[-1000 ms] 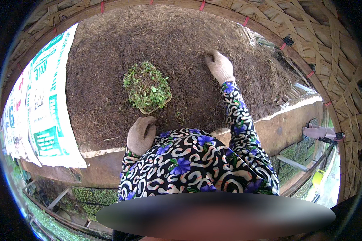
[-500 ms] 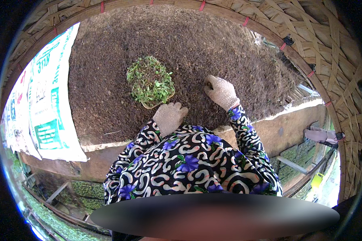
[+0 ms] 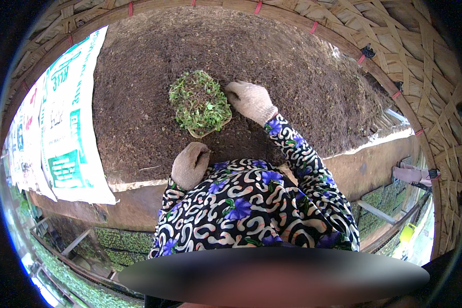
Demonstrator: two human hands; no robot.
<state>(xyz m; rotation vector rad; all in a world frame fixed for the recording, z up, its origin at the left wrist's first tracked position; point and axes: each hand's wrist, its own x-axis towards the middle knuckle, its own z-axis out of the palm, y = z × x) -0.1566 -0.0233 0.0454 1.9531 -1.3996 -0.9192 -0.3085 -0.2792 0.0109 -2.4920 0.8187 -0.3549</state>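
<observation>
A heap of small green seedlings (image 3: 200,102) lies in a shallow, pale-rimmed tray (image 3: 203,135) on dark brown soil (image 3: 138,102). At the heap's right edge is my right hand (image 3: 251,100), in a beige knit glove. Its fingers are bent together and their tips touch or nearly touch the leaves; whatever is between them is hidden. Below the tray, close to my body, my left hand (image 3: 189,167) wears a matching glove. That hand is curled with thumb and fingers drawn together, and I cannot make out what is in it.
A white sack with green print (image 3: 74,123) covers the soil's left side. The soil bed ends at a brown wooden edge (image 3: 133,208) near my body. Beyond it are trays of green seedlings (image 3: 123,238) lower down. A woven hat brim (image 3: 395,51) frames the view.
My right hand has moved left, from bare soil to the seedlings' edge. My left hand has drawn back from the tray toward the lower left and its fingers have curled in.
</observation>
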